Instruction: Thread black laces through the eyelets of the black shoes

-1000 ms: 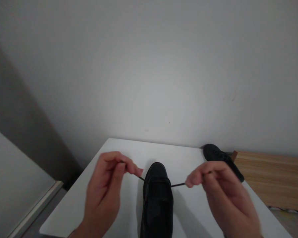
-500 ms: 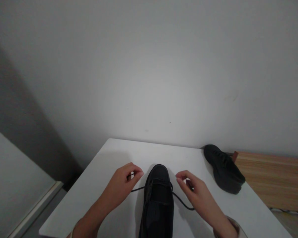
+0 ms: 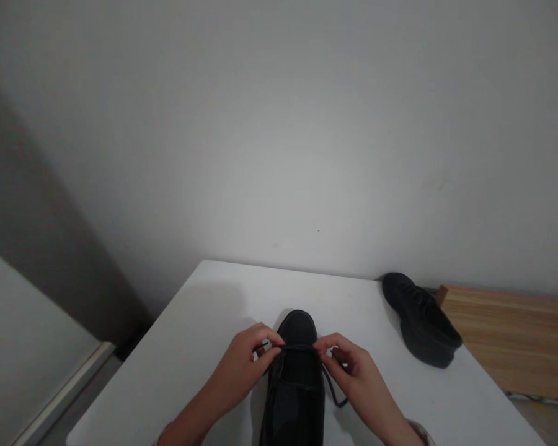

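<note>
We have one black shoe [image 3: 294, 378] standing on the white table [image 3: 204, 334], toe pointing away from us, so its long axis runs straight out from the body, midway between both hands. Heel end is cut off by the bottom edge of the view.

Left hand [image 3: 248, 362] sits just left of the shoe's lacing area, fingers pinched on the black lace [image 3: 297, 348]. Right hand [image 3: 353, 371] sits just right of the shoe, also pinched on the lace. A short stretch of lace runs crosswise over the top of the shoe between the two pinches, at right angles to the shoe's long axis. A slack loop of lace hangs off the shoe's right side, under the right hand. Both hands are about equally near the shoe; neither is clearly closer.

Second black shoe [image 3: 421, 325] lies well right of the first one, near the table's far right corner, toe also angled away, untouched.

Count: two shoes, two hands, one lace in play, one table. A wooden surface [image 3: 516, 334] lies right of the second shoe.
</note>
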`<move>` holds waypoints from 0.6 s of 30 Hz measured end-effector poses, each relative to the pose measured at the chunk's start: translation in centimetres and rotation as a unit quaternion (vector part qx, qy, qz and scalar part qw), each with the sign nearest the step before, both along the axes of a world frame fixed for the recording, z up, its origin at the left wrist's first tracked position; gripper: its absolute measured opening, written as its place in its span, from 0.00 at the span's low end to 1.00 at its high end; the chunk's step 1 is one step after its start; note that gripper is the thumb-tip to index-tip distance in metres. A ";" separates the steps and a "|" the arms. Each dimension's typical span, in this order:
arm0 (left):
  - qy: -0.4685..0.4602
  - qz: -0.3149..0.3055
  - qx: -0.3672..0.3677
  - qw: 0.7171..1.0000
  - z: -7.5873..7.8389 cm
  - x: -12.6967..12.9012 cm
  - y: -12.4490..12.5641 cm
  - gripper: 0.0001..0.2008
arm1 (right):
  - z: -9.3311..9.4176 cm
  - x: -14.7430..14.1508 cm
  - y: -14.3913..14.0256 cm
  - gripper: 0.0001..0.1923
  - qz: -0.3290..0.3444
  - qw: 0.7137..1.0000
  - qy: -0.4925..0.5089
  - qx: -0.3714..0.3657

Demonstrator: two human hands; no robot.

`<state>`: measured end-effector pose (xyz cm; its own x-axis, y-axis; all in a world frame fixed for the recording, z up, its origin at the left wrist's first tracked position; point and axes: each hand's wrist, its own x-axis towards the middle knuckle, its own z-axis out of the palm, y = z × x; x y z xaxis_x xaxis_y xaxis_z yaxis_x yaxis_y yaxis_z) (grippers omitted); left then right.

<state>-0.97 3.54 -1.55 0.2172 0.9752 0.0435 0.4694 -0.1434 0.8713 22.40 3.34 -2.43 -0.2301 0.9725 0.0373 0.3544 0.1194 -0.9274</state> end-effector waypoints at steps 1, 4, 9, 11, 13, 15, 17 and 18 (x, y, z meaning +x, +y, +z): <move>0.004 -0.002 -0.003 1.000 0.3 -0.2 -0.3 0.10 | 0.1 0.1 -0.2 0.15 0.008 1.000 -0.001 -0.002; 0.025 -0.014 -0.031 0.999 1.3 -0.7 -1.4 0.14 | 0.7 0.7 -1.1 0.18 0.017 0.999 -0.027 -0.009; 0.086 -0.044 -0.084 0.992 2.1 -1.0 -2.9 0.15 | 2.1 1.6 -2.8 0.18 0.051 0.983 -0.175 -0.028; 0.080 -0.036 -0.069 0.994 2.2 -0.9 -3.2 0.15 | 2.5 1.6 -3.3 0.16 0.071 0.973 -0.220 -0.026; 0.052 -0.022 -0.055 0.997 2.3 -0.7 -3.5 0.14 | 2.6 1.4 -3.7 0.16 0.072 0.970 -0.230 0.005; 0.012 -0.006 -0.061 0.998 2.2 -0.4 -3.8 0.14 | 2.7 1.0 -4.0 0.14 0.065 0.975 -0.208 0.046; -0.038 0.005 -0.089 0.995 1.9 -0.3 -4.2 0.14 | 2.6 0.7 -4.2 0.12 0.064 0.979 -0.175 0.079; -0.064 0.004 -0.106 0.992 1.8 -0.2 -4.3 0.15 | 2.5 0.6 -4.3 0.11 0.064 0.981 -0.159 0.091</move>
